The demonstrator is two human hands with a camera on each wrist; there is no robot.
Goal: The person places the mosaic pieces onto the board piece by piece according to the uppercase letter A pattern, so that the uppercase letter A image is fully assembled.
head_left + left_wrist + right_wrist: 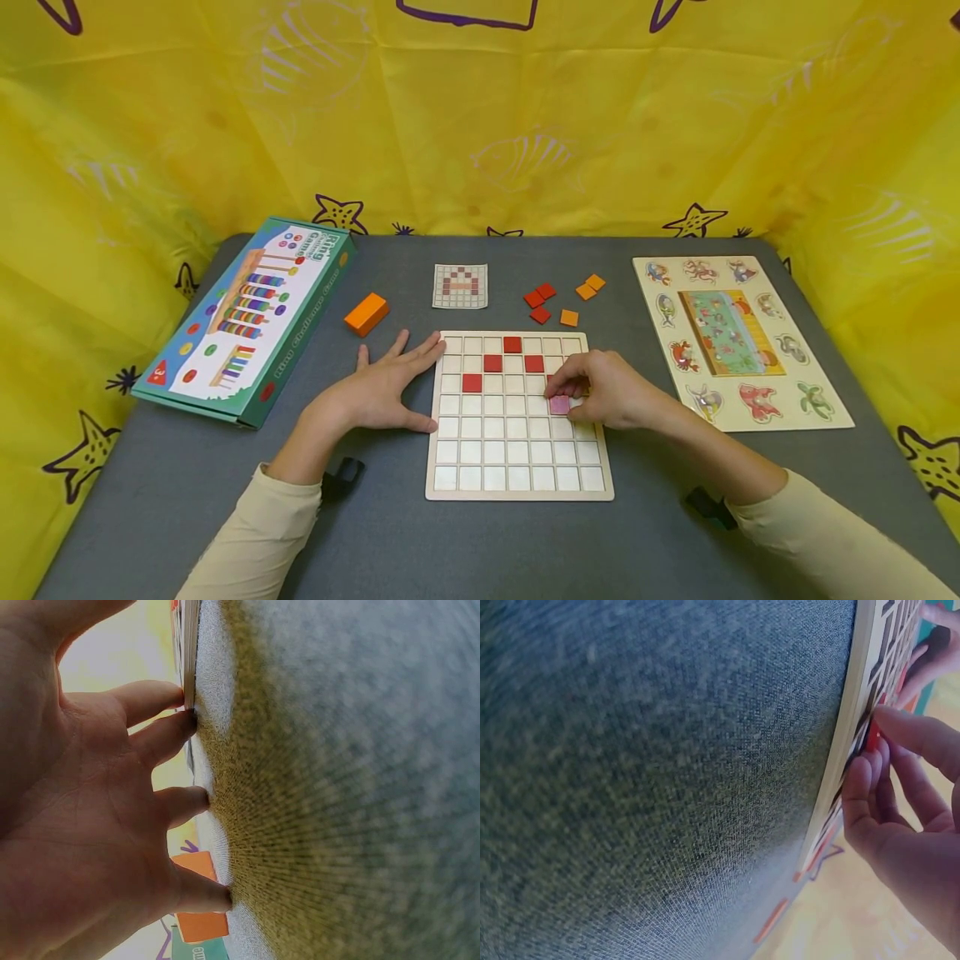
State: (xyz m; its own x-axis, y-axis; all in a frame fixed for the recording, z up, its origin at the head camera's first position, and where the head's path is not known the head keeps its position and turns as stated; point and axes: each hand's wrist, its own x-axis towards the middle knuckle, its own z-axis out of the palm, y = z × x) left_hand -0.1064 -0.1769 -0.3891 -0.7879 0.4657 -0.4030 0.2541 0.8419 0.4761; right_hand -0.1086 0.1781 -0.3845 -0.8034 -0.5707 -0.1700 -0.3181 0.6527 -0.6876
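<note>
A pale wooden grid board (520, 494) lies on the table, with several red tiles (512, 344) set in its upper cells in a slanting pattern. My right hand (611, 387) pinches a square red tile (873, 735) at the right part of the board; glare makes it look pink in the head view. Its fingers partly cover another red tile in the row above. With fingers spread, my left hand (378, 387) rests at the board's left edge, thumb and fingertips touching the edge and the table.
Behind the board lie a small pattern card (460, 286), loose red tiles (540, 315) and orange tiles (569, 318). An orange block (367, 314) stands beyond my left hand. A green game box (247, 325) is at left, a sea-animal puzzle board (735, 400) at right.
</note>
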